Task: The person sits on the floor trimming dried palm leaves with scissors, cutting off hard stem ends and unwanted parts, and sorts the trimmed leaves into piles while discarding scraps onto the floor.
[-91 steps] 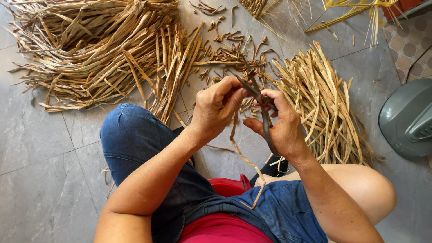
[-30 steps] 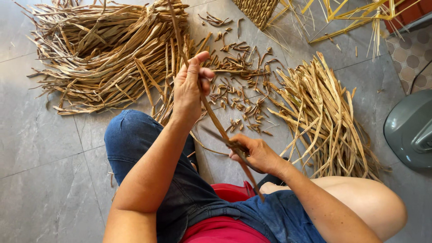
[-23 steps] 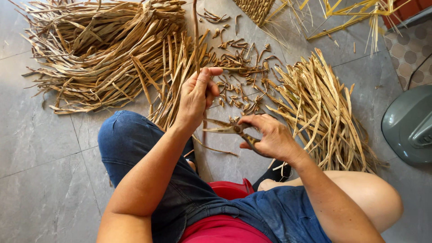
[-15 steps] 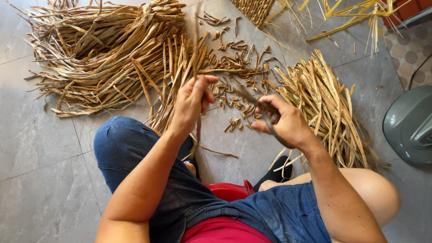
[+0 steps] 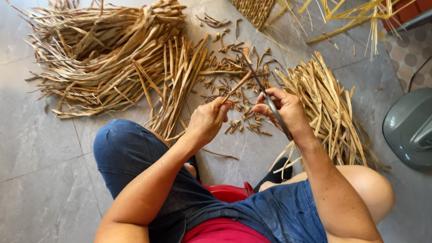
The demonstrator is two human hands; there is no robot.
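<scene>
Scissors [image 5: 270, 101] in right hand [image 5: 285, 110] meet dried strip [image 5: 236, 86] in left hand [image 5: 208, 120].

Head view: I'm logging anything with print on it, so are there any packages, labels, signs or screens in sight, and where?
None in view. Only dried stalks piled on the grey floor, a woven basket at the top edge and a grey plastic appliance at the right edge, with no visible label.

Single head-worn view, steeply downward and close over lap, hands and tiled floor [image 5: 40, 148].
</scene>
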